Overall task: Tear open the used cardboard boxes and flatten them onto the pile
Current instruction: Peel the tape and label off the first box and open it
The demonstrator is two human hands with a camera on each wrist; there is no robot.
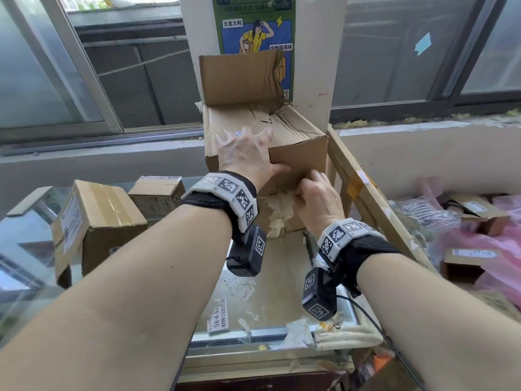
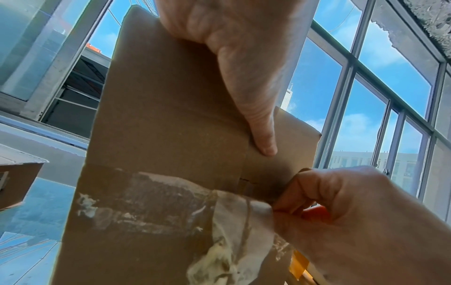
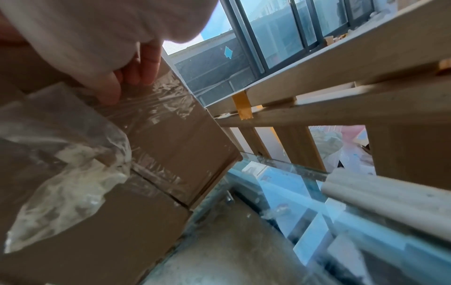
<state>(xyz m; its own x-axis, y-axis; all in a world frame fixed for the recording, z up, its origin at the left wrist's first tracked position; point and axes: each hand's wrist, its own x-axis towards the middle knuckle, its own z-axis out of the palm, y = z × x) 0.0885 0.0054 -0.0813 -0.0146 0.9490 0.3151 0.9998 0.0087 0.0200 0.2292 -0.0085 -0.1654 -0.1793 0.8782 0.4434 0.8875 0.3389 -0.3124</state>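
At frame center I see my left hand (image 1: 244,153) spread flat on the cardboard box (image 1: 296,153) (flap up); my right hand (image 1: 317,198) pinches its peeling tape (image 1: 277,213).

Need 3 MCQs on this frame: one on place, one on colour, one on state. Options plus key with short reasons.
1. Where does the left hand rest?
A. on top of the big cardboard box
B. on the glass counter
C. on the window frame

2. What colour is the scrap of tape on the right window pane?
A. red
B. blue
C. black

3. What is the right hand doing?
A. hanging idle
B. lying flat on the wooden frame
C. pinching the clear tape on the box's front face

Key: 1 A, its fingers spread over the box top in the head view. 2 B, the scrap is light blue against the grey pane. 3 C, both wrist views show its fingers curled on the crumpled tape.
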